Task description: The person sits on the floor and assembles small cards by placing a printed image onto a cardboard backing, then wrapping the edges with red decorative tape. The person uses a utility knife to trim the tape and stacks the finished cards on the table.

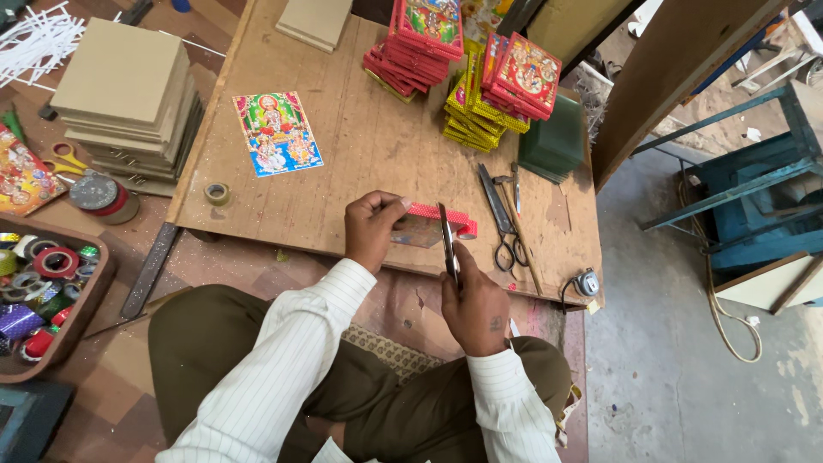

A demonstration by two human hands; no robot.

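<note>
At the near edge of the wooden board [360, 163], left hand [370, 230] pinches a small framed picture [417, 230] with red tape [441, 214] along its rim. Right hand [474, 309] is closed on scissors [448, 244], blades apparently at the tape. Frame looks light, stiff; hold by edges.

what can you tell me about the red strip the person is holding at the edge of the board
The red strip is a narrow band, red with small pale dots, seemingly a decorative tape or ribbon. It runs level along the top edge of a small picture panel held over the near edge of the wooden board. The left hand pinches its left end. The right hand holds scissors upright across its middle. Its right end curls downward, free.
</note>
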